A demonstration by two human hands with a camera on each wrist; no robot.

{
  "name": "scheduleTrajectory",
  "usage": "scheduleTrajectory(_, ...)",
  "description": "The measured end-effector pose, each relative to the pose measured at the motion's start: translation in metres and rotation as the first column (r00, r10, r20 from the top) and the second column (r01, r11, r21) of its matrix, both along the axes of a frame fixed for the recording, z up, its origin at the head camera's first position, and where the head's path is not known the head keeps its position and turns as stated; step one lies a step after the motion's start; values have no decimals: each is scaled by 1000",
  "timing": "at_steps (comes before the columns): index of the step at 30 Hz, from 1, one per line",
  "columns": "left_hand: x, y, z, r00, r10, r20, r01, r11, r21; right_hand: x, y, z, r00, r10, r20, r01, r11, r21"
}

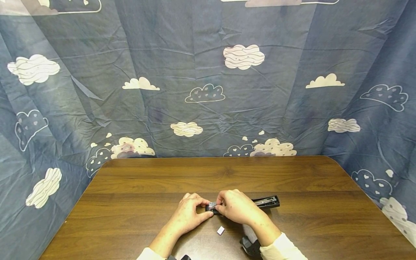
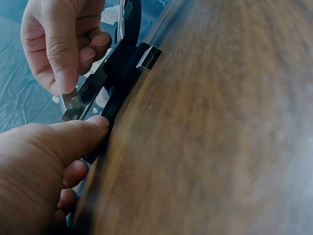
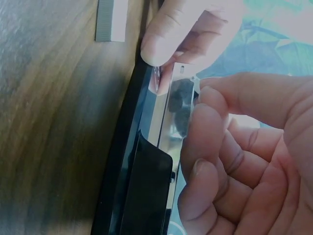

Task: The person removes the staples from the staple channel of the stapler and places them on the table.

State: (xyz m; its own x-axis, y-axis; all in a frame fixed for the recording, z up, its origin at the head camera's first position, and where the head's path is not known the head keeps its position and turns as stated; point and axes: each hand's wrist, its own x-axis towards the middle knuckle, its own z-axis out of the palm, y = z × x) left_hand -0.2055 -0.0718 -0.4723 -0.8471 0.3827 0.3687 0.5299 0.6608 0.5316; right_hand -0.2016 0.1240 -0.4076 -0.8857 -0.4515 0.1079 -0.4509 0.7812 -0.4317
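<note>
An opened black stapler (image 1: pixel 275 204) lies lengthwise across the table, its metal magazine (image 3: pixel 167 110) exposed. My left hand (image 1: pixel 188 213) grips the stapler's left end between thumb and fingers, the thumb on the near side of the base. Over the magazine's front end, my right hand (image 1: pixel 238 206) pinches a small shiny metal piece (image 2: pixel 67 101) between thumb and index finger; I cannot tell its kind, as the fingertips cover most of it. A short strip of staples (image 1: pixel 220 230) lies on the table on the near side of the stapler, its ridged grey side showing in the right wrist view.
The brown wooden table (image 1: pixel 146 180) reaches back to a blue curtain (image 1: pixel 208 119) printed with clouds. Below my right forearm a dark strapped device (image 1: pixel 250 247) shows at the wrist.
</note>
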Motion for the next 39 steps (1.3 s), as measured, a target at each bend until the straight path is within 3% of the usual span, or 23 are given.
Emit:
scheduleTrajectory(15,0,0,0,1000,-5,-14,6,1000,8,1,-4,-1,998,-8,-69,8,1000,0)
scheduleTrajectory(39,1,0,0,1000,4,-22,-3,1000,1,0,13,15,998,-9,-60,7,1000,-29)
